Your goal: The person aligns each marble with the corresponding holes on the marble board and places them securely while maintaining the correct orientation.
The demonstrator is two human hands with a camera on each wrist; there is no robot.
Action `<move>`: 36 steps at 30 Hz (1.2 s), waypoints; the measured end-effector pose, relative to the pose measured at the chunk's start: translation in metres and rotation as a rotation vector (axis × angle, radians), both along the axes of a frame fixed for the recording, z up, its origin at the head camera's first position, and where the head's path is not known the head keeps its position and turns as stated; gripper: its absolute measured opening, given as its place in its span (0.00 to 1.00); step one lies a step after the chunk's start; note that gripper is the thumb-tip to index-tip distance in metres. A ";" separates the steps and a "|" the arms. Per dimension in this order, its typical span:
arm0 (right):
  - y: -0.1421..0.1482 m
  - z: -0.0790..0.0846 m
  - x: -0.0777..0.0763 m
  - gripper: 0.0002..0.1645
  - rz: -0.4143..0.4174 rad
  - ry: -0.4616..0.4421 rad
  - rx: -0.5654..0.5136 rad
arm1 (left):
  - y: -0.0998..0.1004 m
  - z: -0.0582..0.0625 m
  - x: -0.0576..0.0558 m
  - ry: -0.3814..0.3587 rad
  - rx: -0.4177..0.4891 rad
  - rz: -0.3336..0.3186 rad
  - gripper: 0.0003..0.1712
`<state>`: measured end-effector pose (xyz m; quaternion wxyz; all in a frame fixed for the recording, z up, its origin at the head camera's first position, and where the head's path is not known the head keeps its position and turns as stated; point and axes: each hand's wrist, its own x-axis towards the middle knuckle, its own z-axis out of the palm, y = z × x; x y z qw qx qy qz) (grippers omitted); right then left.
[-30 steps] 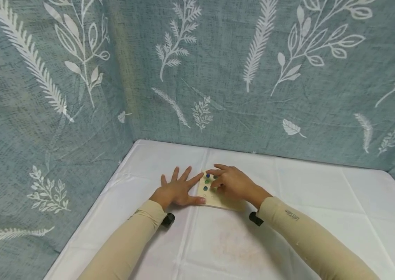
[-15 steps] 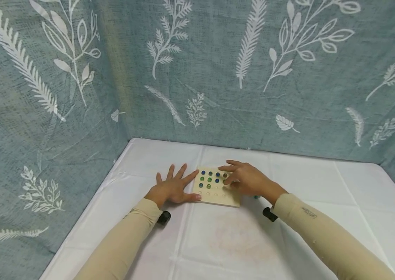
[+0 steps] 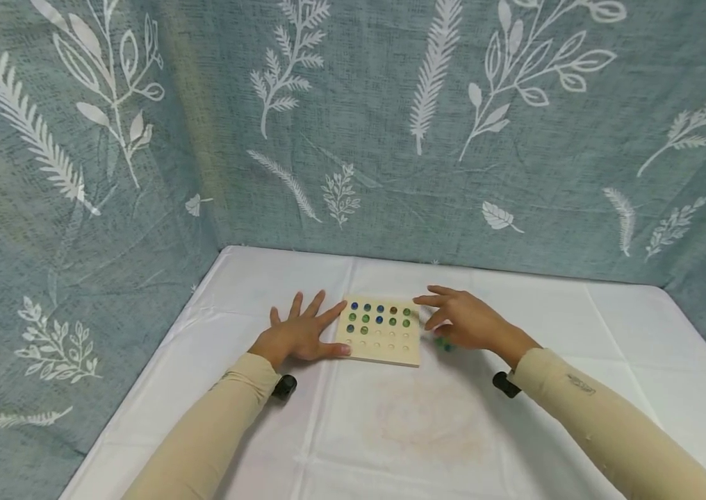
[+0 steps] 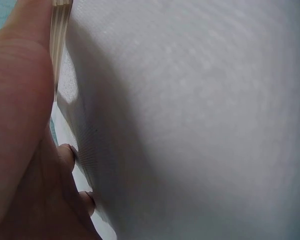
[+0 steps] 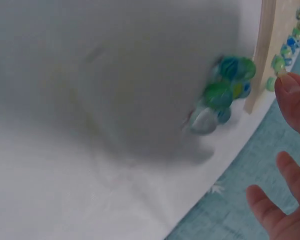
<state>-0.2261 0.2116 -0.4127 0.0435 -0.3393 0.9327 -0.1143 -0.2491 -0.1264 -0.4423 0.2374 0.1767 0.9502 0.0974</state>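
A pale wooden board (image 3: pixel 384 355) with rows of round hollows lies flat on the white cloth. Blue, green and brownish glass marbles (image 3: pixel 366 319) fill its two far rows and the left of the third. My left hand (image 3: pixel 295 338) rests with fingers spread, thumb and index finger at the board's left edge. Just off the right edge, my right hand (image 3: pixel 470 319) hovers with fingers extended and loosely bent, nothing showing between them. Beneath it sits a cluster of loose green, blue and clear marbles (image 5: pixel 219 95), partly hidden by the hand in the head view.
The table (image 3: pixel 415 430) is covered by a creased white cloth with a faint stain in front of the board. A blue-green curtain (image 3: pixel 378 229) with white leaf patterns stands behind and to the left. Black wrist cameras (image 3: pixel 285 386) hang under both forearms.
My right hand has moved right, off the board to above the loose marbles, uncovering the filled rows. The left hand stays at the board's edge. The head view has shifted slightly.
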 end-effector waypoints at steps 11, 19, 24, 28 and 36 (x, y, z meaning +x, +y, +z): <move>0.020 -0.005 0.007 0.09 -0.093 -0.050 -0.043 | -0.005 -0.002 0.001 -0.001 0.010 0.009 0.57; 0.018 -0.010 0.007 0.06 -0.157 -0.087 -0.042 | -0.004 -0.002 0.001 -0.003 0.019 0.007 0.57; 0.017 -0.012 0.007 0.05 -0.166 -0.088 -0.014 | -0.001 0.000 0.000 -0.001 0.026 0.001 0.57; 0.017 -0.014 0.006 0.05 -0.172 -0.112 -0.006 | 0.000 0.002 0.000 -0.008 0.022 0.001 0.57; 0.020 -0.015 0.005 0.05 -0.103 -0.106 -0.004 | 0.001 0.004 0.001 -0.007 0.004 0.005 0.57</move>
